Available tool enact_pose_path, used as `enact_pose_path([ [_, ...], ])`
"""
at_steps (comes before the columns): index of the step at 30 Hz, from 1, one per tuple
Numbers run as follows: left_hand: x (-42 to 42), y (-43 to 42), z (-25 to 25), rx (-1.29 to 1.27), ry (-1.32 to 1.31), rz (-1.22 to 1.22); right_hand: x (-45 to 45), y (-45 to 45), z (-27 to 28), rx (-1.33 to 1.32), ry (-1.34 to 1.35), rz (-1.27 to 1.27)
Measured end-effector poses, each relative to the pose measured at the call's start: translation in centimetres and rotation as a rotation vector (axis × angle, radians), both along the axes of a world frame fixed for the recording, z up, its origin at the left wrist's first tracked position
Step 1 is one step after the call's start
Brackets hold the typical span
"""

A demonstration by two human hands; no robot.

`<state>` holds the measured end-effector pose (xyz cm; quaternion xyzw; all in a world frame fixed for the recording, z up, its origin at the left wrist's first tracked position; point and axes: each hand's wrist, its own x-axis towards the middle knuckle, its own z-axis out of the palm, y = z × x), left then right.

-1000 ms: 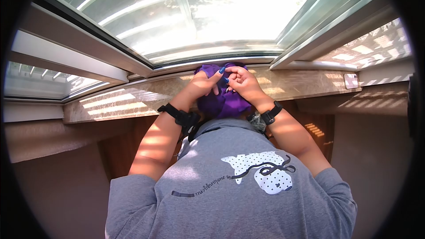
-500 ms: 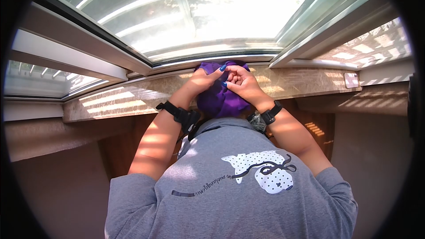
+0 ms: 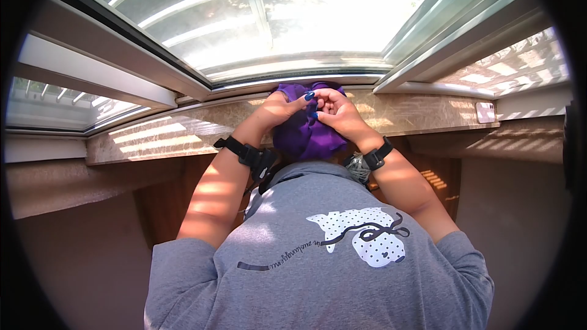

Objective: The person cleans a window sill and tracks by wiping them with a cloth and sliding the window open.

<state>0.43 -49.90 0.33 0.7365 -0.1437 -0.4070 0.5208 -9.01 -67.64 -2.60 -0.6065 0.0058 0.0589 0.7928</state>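
A bunched purple cloth (image 3: 309, 139) hangs between my hands at the near edge of the window sill. My left hand (image 3: 276, 110) is closed on its left side, thumb lying across the top and pointing right. My right hand (image 3: 343, 116) is closed too, its fingers curled and its blue-nailed thumb pressed against a fold in the middle. The two hands almost meet above the cloth; the left hand's fingers are mostly hidden behind it. Each wrist wears a black strap.
A stone-patterned sill (image 3: 406, 112) runs under a large window (image 3: 244, 36). On its right end lies a pink phone (image 3: 485, 112). A pale, stringy bundle (image 3: 358, 168) shows beside my right wrist. My grey shirt (image 3: 293, 293) fills the lower view.
My hands keep their grip on the purple cloth and have barely moved. The whole view has shifted very slightly.
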Motion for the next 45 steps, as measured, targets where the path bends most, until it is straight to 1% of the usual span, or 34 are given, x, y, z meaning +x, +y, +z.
enact_pose_path([
  [7, 0.5, 0.3, -1.9, -0.126, 0.084, -0.034, 0.2, -0.1, 0.3, 0.091, -0.001, 0.012],
  [10, 0.9, 0.5, -2.4, -0.073, 0.058, -0.083, 0.2, -0.2, 0.9, 0.096, 0.026, -0.017],
  [13, 0.5, 0.4, -1.4, -0.119, 0.065, -0.057, 0.3, 0.1, 1.6, 0.159, 0.005, -0.109],
  [14, 0.5, 0.3, -1.3, -0.103, 0.046, -0.058, 0.4, -0.2, 1.5, 0.115, 0.01, -0.122],
  [17, 0.3, 0.3, -0.8, -0.027, -0.022, -0.051, 0.5, -0.7, 0.9, 0.173, 0.034, -0.156],
  [19, 0.1, 0.2, -0.2, 0.056, -0.083, -0.035, 0.5, -0.4, 1.8, 0.138, 0.069, -0.167],
  [22, 0.0, 0.2, -0.4, 0.012, -0.112, -0.034, 0.6, -0.5, 2.3, 0.142, 0.112, -0.139],
  [25, -0.1, 0.1, 0.8, 0.053, -0.079, -0.017, 0.6, -1.0, 2.2, 0.146, 0.189, -0.128],
  [29, -0.3, 0.0, 0.7, 0.04, -0.078, 0.036, 0.8, -1.1, 2.4, 0.139, 0.281, -0.163],
  [32, -0.3, -0.2, 0.7, 0.072, -0.014, 0.062, 0.7, -1.2, 2.7, 0.153, 0.285, -0.175],
  [34, -0.1, -0.3, 1.5, 0.139, 0.108, 0.086, 0.6, -1.5, 3.1, 0.215, 0.298, -0.161],
  [37, 0.4, 0.0, 0.7, 0.073, 0.207, 0.102, 0.7, -2.2, 2.8, 0.337, 0.301, -0.109],
  [41, 0.2, -0.2, 1.4, 0.087, 0.245, 0.134, 1.2, -3.1, 1.8, 0.568, 0.289, -0.024],
  [45, 0.5, -0.3, 1.3, 0.079, 0.315, 0.165, 1.3, -3.4, 2.4, 0.63, 0.313, 0.004],
])
